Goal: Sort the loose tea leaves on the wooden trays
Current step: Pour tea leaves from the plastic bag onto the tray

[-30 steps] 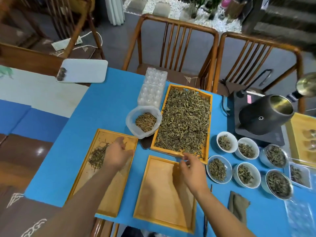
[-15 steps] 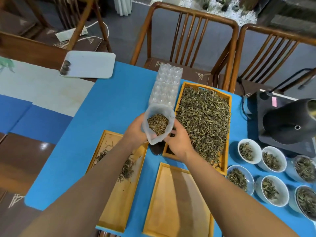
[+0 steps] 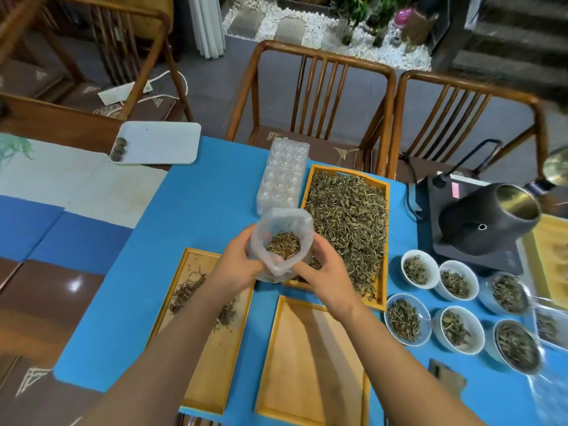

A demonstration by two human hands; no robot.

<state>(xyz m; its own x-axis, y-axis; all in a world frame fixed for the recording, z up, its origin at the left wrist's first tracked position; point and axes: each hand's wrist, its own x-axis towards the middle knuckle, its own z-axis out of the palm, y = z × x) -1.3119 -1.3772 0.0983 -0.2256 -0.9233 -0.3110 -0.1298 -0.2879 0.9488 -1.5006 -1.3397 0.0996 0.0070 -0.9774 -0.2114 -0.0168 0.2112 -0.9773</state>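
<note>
Both hands hold a clear plastic bag (image 3: 278, 229) of tea leaves, lifted above the blue table. My left hand (image 3: 236, 262) grips its left side and my right hand (image 3: 325, 272) its right side. Behind the bag lies a large wooden tray (image 3: 384, 241) heaped with loose tea leaves (image 3: 347, 222). At the near left sits a wooden tray (image 3: 215, 373) with a thin scatter of leaves (image 3: 184, 290), partly hidden by my left forearm. A bare wooden tray (image 3: 307, 364) lies at the near centre.
Several small bowls of tea (image 3: 419, 269) stand at the right, in front of a black kettle (image 3: 488, 222) on its base. A clear plastic egg-style box (image 3: 282, 173) lies behind the bag, a white tray (image 3: 159, 142) at the far left. Two wooden chairs (image 3: 316, 96) face the table's far edge.
A second ago my hands were over the two near trays and the bag stood on the table. Both hands have since taken hold of the bag and lifted it.
</note>
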